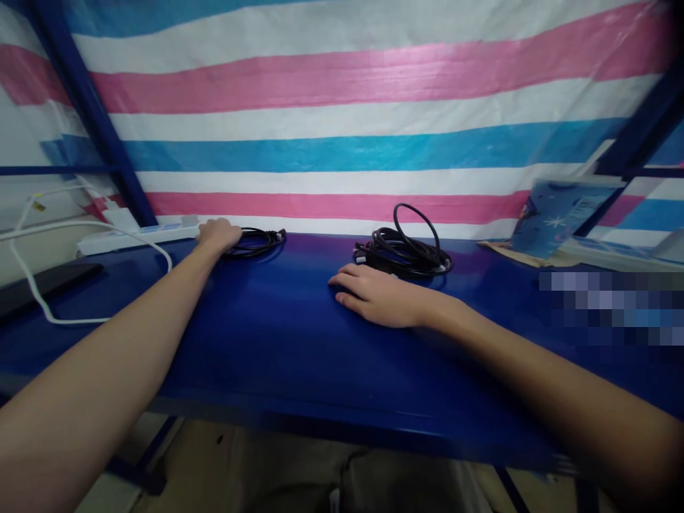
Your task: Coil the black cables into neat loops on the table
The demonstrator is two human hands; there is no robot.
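Even, moderate light; soft sheen on blue table (278, 335), faint shadow beneath right hand (382, 296). Edges bow at 9 and 3 o'clock; pixelated patch at 3 o'clock.

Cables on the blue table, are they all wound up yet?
Both black ones look wound: the smaller coil and the bigger coil. The left hand holds the smaller by the power strip; the right hand lies flat beside the bigger, holding nothing. The white cable lies loose, maybe left.
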